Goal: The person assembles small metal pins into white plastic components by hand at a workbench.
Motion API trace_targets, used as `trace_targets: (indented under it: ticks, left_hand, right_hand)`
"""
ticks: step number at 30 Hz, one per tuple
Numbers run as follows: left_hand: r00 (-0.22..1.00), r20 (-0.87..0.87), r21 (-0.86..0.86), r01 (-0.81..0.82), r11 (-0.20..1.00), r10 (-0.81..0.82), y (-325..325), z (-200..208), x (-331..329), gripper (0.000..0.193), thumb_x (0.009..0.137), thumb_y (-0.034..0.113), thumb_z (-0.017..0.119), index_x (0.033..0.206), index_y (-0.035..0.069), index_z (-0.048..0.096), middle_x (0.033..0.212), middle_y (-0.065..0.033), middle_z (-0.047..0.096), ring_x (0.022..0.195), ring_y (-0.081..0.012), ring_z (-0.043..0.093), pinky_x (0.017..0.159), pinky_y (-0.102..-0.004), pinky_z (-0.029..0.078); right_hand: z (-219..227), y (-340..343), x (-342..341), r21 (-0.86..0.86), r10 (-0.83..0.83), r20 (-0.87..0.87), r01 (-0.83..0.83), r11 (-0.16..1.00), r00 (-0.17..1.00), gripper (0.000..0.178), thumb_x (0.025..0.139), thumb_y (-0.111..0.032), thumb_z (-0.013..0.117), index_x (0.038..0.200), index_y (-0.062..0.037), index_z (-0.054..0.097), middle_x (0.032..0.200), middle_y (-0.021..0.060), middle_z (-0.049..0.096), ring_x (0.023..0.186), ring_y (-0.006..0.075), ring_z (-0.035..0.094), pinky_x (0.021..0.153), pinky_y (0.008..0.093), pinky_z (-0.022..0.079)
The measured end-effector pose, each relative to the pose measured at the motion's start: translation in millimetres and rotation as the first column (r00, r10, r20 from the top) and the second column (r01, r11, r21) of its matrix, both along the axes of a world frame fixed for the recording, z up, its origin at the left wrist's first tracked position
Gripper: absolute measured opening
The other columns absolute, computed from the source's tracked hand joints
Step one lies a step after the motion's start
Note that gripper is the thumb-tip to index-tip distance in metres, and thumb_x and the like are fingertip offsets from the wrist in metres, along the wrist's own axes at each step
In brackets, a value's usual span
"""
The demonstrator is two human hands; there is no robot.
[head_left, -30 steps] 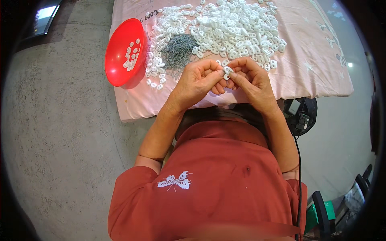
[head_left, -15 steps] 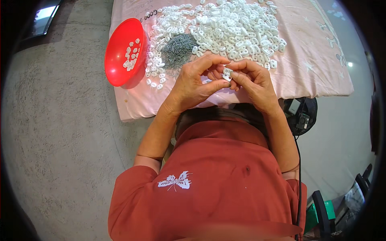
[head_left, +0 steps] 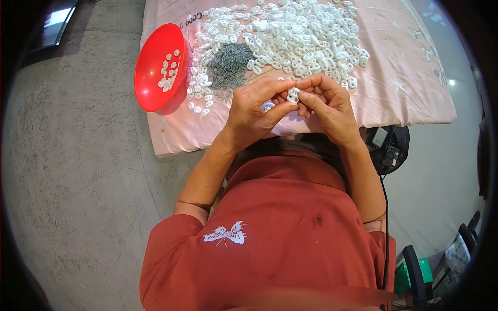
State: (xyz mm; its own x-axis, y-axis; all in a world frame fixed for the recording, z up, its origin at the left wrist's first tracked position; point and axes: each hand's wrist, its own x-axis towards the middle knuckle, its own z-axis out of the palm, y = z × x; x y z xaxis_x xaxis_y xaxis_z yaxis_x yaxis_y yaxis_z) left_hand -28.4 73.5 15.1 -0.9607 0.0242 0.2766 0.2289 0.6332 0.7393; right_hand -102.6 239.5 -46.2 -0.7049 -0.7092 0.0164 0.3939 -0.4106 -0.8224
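Just over the near edge of the table, my left hand (head_left: 258, 106) and my right hand (head_left: 329, 106) both pinch a small white plastic cord lock (head_left: 293, 95) with holes in it. Thumbs and fingertips close on it from both sides and cover part of it. A wide pile of similar white plastic pieces (head_left: 306, 39) lies beyond my hands. Left of that, a heap of small grey metal springs (head_left: 230, 65) sits among more white pieces. A red bowl (head_left: 148, 72) farther left has several white pieces in it.
A pale pink cloth (head_left: 394, 98) covers the table. Beside the table's right end stands a round black container (head_left: 392, 150) with small devices in it, and a black cable (head_left: 385, 217) runs down from there. A green box (head_left: 425, 270) is at the lower right.
The white cord lock has turned and risen slightly between my fingertips. My left fingers have shifted a little; the bowl and the piles look the same.
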Motion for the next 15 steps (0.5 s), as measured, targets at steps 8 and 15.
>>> trace_targets:
  ticks: [8, 15]
  left_hand:
    - [0.995, 0.087, 0.19, -0.072, 0.979, 0.056, 2.5, -6.6, 5.4, 0.036, 0.076, 0.0, 0.074, 0.111, -0.001, 0.066, 0.082, -0.0048, 0.064, 0.07, -0.0098, 0.06, 0.065, -0.0236, 0.051]
    - [0.971, 0.23, 0.41, -0.163, 0.898, 0.071, 3.7, -12.9, 7.3, 0.032, 0.083, -0.002, 0.064, 0.116, -0.004, 0.062, 0.078, -0.0019, 0.062, 0.071, -0.0056, 0.057, 0.065, -0.0215, 0.049]
  right_hand:
    - [-1.1, -0.1, 0.0, 0.01, -0.005, -0.04, 0.006, 1.0, 0.999, 0.011, 0.095, -0.003, 0.058, 0.104, 0.0029, 0.059, 0.078, 0.0043, 0.062, 0.069, 0.008, 0.06, 0.064, 0.0202, 0.048]
    - [-2.2, -0.8, 1.7, 0.025, -0.016, -0.07, 0.018, 1.0, 0.997, 0.011, 0.095, -0.002, 0.059, 0.104, 0.0025, 0.059, 0.08, 0.0046, 0.063, 0.071, 0.0081, 0.061, 0.064, 0.0198, 0.049]
